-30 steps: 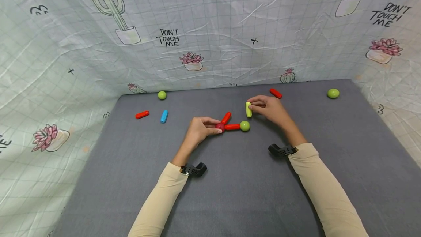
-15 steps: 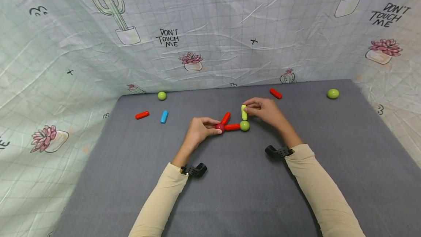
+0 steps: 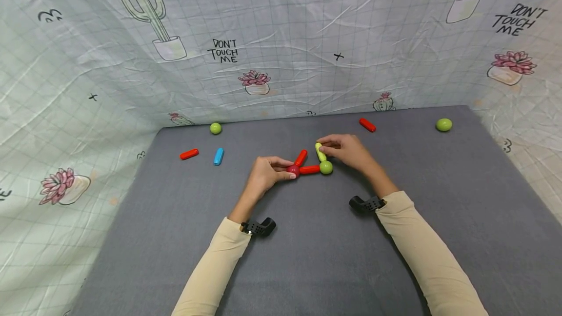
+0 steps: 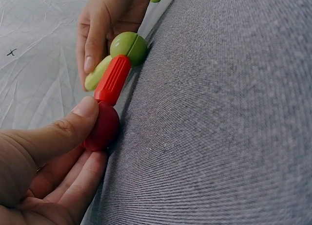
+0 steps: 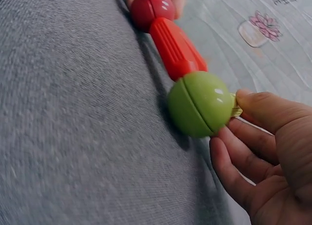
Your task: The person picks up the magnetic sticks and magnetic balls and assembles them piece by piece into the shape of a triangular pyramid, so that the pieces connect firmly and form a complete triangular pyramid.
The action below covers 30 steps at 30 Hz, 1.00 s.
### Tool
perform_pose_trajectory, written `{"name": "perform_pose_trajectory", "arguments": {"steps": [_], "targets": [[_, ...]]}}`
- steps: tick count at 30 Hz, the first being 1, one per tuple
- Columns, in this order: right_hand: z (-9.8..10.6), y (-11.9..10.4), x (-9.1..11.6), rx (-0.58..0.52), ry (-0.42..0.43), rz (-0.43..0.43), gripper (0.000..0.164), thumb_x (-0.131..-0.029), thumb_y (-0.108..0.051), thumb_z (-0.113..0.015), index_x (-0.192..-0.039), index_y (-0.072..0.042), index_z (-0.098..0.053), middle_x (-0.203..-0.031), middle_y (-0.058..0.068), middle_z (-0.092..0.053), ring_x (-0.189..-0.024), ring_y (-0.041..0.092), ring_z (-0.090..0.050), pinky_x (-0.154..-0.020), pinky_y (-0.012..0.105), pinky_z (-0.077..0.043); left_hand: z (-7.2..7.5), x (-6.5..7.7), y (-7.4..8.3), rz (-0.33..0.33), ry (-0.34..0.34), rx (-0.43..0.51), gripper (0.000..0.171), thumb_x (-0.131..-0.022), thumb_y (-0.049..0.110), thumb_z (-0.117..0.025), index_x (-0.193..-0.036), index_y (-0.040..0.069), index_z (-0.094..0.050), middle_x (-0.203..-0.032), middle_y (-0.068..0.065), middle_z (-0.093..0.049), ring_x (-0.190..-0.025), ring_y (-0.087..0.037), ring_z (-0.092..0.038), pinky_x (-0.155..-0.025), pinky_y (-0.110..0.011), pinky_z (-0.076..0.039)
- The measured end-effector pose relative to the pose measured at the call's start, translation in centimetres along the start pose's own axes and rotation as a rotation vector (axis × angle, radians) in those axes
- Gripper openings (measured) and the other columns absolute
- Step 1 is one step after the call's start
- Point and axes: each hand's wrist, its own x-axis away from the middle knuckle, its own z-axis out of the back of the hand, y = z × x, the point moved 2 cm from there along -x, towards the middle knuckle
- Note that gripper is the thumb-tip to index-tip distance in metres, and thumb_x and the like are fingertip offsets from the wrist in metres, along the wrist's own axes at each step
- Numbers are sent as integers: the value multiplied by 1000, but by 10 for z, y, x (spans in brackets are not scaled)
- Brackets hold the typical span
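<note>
My left hand (image 3: 265, 174) pinches a dark red toy ball (image 4: 105, 127) between thumb and fingers. Two red rods stick out from that ball: one (image 3: 301, 157) slants away toward the back, the other (image 3: 310, 169) runs right to a green ball (image 5: 199, 105). A yellow rod (image 3: 321, 152) is pinched by my right hand (image 3: 347, 151); its near end meets the back of the green ball, and it leans left toward the slanted red rod. In the right wrist view the green ball hides most of the yellow rod.
On the left of the grey table (image 3: 281, 267) lie a red rod (image 3: 190, 154) and a blue rod (image 3: 218, 156), with a green ball (image 3: 215, 128) behind. Another red rod (image 3: 367, 125) and a green ball (image 3: 444, 125) are at the back right. A printed cloth (image 3: 290, 33) hangs behind.
My right hand has brought the yellow rod left and nearer, onto the green ball, and the rod's far end has since swung left. My left hand has stayed on the dark red ball.
</note>
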Motion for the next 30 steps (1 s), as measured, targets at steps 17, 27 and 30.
{"name": "perform_pose_trajectory", "arguments": {"steps": [17,27,30], "targets": [[8,-3,25,92,-24,27,36,-98,-24,-70,-129,-5,-68,-122,12,-72,-109,27,-68,-93,47,-54,1,0,3,-4,27,-47,31,-70,5,-93,-99,6,-82,-90,-10,-78,-81,-16,-76,-68,-25,-58],[1,-4,31,93,-16,4,35,-91,-27,-79,-121,-9,-74,-109,7,-75,-95,18,-71,-82,39,-56,-3,-2,4,-20,57,-146,31,-70,12,-94,-98,7,-82,-88,-9,-79,-78,-15,-76,-66,-24,-56],[-2,-4,28,113,3,6,33,-91,-27,-80,-119,-11,-75,-103,5,-76,-91,17,-70,-79,37,-55,-5,-1,5,-24,60,-159,31,-69,13,-95,-97,7,-82,-87,-8,-78,-76,-15,-75,-64,-23,-55]]}}
